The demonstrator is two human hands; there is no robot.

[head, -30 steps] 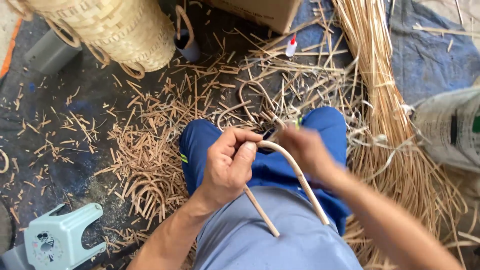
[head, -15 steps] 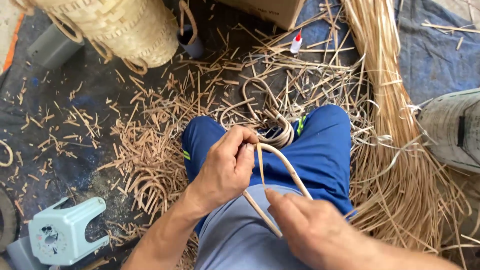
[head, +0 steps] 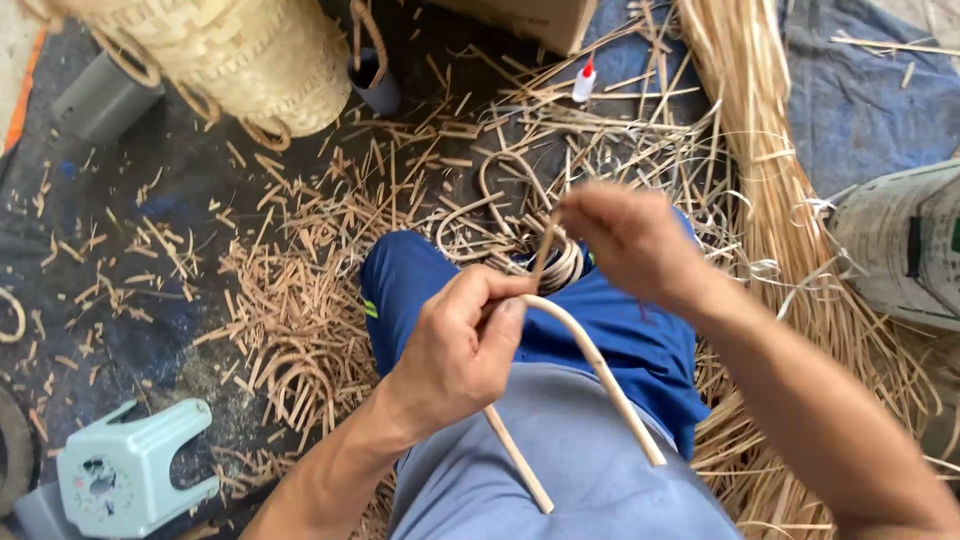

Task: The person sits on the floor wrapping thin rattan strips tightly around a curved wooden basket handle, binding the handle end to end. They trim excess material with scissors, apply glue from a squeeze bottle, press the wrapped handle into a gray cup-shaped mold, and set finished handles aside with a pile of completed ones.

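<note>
My left hand (head: pixel 458 345) grips the bend of a pale bent rattan cane (head: pixel 600 375), shaped like an arch, over my lap. Its two ends point back toward my body. My right hand (head: pixel 625 240) is raised just above and beyond the bend and pinches a thin flat rattan strip (head: pixel 545 250) that runs down to the cane by my left thumb. A coil of thin strip (head: pixel 568 265) lies on my blue trousers under the right hand.
Cut rattan scraps (head: pixel 300 300) litter the dark floor. A woven basket (head: pixel 230 55) stands at the top left, a long rattan bundle (head: pixel 770 180) at the right, a small glue bottle (head: pixel 585 80) near the top, a pale plastic stool (head: pixel 125 475) at the bottom left, a grey sack (head: pixel 905 245) at the right edge.
My right hand went from near my body up and forward past the bend, pulling the thin strip upward. The left hand has kept its hold on the cane.
</note>
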